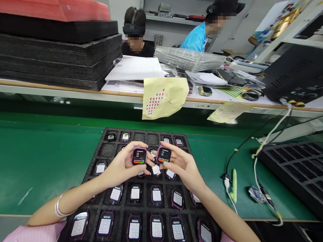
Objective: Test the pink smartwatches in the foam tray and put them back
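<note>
My left hand (127, 163) is closed around the edges of a purple-framed smartwatch body (139, 155), its thumb along the lower edge. In my right hand (180, 163) is a second smartwatch body (164, 155), its thumb at the lower edge of the screen. Both screens face me, dark with white text and an orange and green strip at the bottom. Below them lies a black foam tray (128, 205) with square pockets. Several pockets hold more watch bodies, such as one watch (135, 193) with a lit white grid screen. My hands hide some of the middle pockets.
Black foam slabs (50, 53) are stacked on the shelf at left. Yellow sticker sheets (165, 97) hang over the shelf edge. Cables (227, 181) and a green pen-like stick (234, 181) lie right, near another black tray (297, 174). Two people are behind the shelf.
</note>
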The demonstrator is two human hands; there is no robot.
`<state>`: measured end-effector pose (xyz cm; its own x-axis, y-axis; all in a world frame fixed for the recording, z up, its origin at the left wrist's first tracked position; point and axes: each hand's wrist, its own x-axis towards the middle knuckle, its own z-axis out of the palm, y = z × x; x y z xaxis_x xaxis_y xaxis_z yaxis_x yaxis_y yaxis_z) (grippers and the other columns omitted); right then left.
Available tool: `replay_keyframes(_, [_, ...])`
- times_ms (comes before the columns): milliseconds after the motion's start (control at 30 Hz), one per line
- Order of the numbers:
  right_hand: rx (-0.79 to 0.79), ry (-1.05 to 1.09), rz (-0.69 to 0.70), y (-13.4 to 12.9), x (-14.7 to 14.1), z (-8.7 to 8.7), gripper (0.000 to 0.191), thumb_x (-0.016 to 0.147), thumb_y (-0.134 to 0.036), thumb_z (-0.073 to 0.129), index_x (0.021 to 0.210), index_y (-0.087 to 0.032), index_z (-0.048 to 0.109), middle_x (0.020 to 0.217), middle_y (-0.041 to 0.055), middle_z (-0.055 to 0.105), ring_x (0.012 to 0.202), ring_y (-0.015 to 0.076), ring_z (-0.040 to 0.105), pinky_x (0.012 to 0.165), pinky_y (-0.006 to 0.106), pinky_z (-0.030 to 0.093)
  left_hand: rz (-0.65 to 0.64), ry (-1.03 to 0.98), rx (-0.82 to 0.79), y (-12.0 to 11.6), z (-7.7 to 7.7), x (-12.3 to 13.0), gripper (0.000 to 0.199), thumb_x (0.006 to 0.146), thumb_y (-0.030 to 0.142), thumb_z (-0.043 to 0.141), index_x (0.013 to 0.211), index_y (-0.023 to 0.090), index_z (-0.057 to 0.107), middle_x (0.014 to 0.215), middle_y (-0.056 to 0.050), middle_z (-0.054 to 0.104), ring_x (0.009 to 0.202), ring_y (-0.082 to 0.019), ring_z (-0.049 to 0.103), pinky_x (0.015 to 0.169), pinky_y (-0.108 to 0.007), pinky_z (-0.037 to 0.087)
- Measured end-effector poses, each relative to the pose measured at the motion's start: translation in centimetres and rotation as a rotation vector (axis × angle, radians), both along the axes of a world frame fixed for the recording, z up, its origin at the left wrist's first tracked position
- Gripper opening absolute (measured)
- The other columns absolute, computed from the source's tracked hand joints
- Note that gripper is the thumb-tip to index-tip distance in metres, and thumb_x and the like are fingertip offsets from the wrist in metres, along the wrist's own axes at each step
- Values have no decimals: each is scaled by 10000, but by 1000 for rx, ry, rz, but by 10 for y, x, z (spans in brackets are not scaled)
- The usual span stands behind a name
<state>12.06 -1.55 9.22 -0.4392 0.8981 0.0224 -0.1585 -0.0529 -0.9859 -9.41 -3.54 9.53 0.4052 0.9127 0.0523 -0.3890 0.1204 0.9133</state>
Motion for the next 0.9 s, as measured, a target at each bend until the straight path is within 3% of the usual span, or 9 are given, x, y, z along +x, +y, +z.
replay_keyframes(167, [-42,17,-51,2,2,-3,321,860,-281,621,1178,-239,634,1006,73,724,786,202,690,696,355,596,21,32,17,-1,-5,1,343,815,148,661,1121,192,512,978,-86,641,895,-219,646,697,-339,603])
replay_keyframes(300, [-45,-23,-97,1,0,-2,254,878,-324,615,1116,-249,662,945,63,735,825,212,691,620,302,591,13,19,21,-2,-4,0,369,792,143,678,1118,187,510,989,-94,642,877,-224,648,683,-344,598])
replay_keyframes(467, [-41,-4,-20,-3,-1,-1,265,881,-285,613,1141,-253,655,948,52,732,698,162,677,638,292,589,76,68,9,1,-1,2,220,859,226,615,1043,172,509,876,-63,640,778,-186,642,553,-271,580])
replay_keyframes(600, [-11,11,57,-6,0,2,405,830,-217,661,1229,-247,598,1049,73,709,874,213,678,724,344,592,90,114,-18,3,-3,2,186,875,268,593,1007,166,511,808,-45,628,695,-166,633,471,-231,550])
replay_keyframes(700, [31,-9,74,-7,0,3,497,807,-193,687,1284,-237,552,1125,93,679,945,226,661,773,367,589,70,94,-19,2,-4,1,233,836,209,634,1025,167,505,853,-53,625,732,-175,641,515,-252,570])
replay_keyframes(900, [51,-99,41,-2,2,-2,469,824,-227,686,1273,-243,554,1100,95,686,940,228,676,769,379,599,7,16,-9,2,-4,-1,405,755,83,673,1096,183,478,975,-71,623,841,-193,641,661,-323,599])
